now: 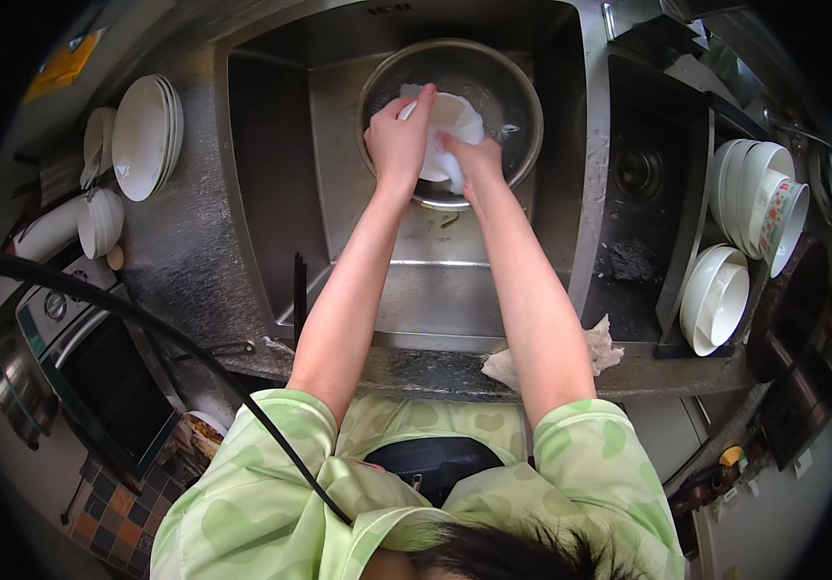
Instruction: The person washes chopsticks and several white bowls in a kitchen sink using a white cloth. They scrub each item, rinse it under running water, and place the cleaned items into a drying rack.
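Both hands are over a round metal basin [532, 167] standing in a steel sink [358, 250]. My left hand [396, 145] grips a white bowl [452, 109] by its left side, thumb up along the rim. A wet white cloth or wipe [451, 168] lies bunched against the bowl, and my right hand [480, 158] presses it there, with its thumb at the bowl's inside. Most of the right fingers are hidden behind the bowl and cloth. Where cloth ends and bowl begins is hard to tell.
Stacked white plates [142, 138] and small bowls [101, 221] stand on the left counter. Right of a dark second sink [633, 217] are white bowls [713, 301] and more stacked bowls [738, 188]. A crumpled rag [503, 368] lies on the front edge. A black cable [169, 326] crosses the left side.
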Available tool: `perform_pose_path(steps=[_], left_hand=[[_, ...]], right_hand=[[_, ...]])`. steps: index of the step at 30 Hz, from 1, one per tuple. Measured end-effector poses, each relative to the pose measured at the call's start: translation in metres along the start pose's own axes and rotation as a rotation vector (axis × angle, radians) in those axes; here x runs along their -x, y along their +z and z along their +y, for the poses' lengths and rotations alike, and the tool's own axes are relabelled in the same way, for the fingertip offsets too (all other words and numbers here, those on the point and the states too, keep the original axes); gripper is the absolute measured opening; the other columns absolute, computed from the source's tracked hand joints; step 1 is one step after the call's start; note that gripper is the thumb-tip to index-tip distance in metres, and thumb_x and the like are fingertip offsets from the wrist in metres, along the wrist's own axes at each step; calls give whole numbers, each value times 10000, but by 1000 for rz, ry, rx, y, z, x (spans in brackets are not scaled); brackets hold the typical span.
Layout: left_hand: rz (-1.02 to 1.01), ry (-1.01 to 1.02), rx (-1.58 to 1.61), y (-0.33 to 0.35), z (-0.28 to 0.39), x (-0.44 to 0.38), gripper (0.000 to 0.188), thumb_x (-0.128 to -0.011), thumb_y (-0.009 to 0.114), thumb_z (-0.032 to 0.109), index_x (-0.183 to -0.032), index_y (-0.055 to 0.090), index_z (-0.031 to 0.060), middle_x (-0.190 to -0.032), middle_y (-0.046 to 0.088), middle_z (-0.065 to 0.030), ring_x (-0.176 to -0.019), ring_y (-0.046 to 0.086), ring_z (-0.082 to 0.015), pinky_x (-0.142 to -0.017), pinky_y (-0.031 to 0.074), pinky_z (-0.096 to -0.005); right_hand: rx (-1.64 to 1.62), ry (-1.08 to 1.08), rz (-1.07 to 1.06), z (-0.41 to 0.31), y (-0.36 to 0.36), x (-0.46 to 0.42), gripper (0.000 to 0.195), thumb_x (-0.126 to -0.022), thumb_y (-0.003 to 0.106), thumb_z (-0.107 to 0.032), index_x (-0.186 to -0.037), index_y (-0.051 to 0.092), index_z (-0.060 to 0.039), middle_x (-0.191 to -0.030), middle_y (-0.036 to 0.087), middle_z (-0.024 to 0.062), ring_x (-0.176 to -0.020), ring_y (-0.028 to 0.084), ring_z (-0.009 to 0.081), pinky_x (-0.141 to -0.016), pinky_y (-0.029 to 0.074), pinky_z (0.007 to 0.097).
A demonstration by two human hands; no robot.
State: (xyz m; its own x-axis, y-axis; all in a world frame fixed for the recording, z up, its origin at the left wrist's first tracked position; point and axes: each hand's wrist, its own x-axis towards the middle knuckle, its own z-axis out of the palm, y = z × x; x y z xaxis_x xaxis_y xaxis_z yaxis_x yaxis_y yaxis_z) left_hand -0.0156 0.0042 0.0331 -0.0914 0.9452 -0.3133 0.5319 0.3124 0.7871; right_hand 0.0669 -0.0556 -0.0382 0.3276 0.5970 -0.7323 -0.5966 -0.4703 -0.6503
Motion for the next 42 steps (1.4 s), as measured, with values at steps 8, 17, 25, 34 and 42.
perform_pose_path(steps=[8, 17, 25, 34, 42], left_hand=[[-70, 225, 27, -4, 10, -6, 564, -797, 713, 515, -1063, 682, 19, -936, 702, -124, -872, 652, -194, -792, 494, -302], [-255, 80, -295, -3, 23, -23, 667, -737, 693, 604, -1001, 708, -9, -885, 711, -160, -863, 683, -269, -800, 517, -367], [131, 9, 426, 27, -4, 11, 518, -887, 657, 447, -1104, 606, -20, -1032, 643, -108, -950, 577, -179, -850, 448, -313], [-581, -154, -74, -22, 24, -43, 809, -757, 653, 674, -1201, 608, 0, -989, 672, -106, -895, 646, -179, -758, 492, -297], [-629, -47, -404, -15, 13, -39, 810, -807, 561, 717, -1024, 704, -50, -940, 700, -175, -897, 661, -230, -826, 498, -322]], right_hand=[[-231, 287, -46, -22, 8, 1, 394, -758, 717, 62, -1134, 600, 58, -1032, 669, 157, -913, 674, 283, -746, 557, 420], [6, -96, 20, -26, 3, -15, 354, -717, 746, -1, -1060, 657, -6, -968, 691, 112, -849, 663, 216, -745, 529, 341], [-328, 140, 93, -12, 17, 4, 352, -823, 725, -54, -1138, 601, 42, -1055, 663, 141, -902, 656, 231, -758, 529, 362], [13, 68, -11, -41, 1, -10, 503, -621, 616, 157, -1116, 591, 69, -1026, 659, 189, -961, 656, 306, -771, 538, 404], [241, -61, 72, -29, -6, -16, 454, -558, 713, 62, -1008, 676, 22, -965, 702, 150, -902, 678, 240, -775, 530, 345]])
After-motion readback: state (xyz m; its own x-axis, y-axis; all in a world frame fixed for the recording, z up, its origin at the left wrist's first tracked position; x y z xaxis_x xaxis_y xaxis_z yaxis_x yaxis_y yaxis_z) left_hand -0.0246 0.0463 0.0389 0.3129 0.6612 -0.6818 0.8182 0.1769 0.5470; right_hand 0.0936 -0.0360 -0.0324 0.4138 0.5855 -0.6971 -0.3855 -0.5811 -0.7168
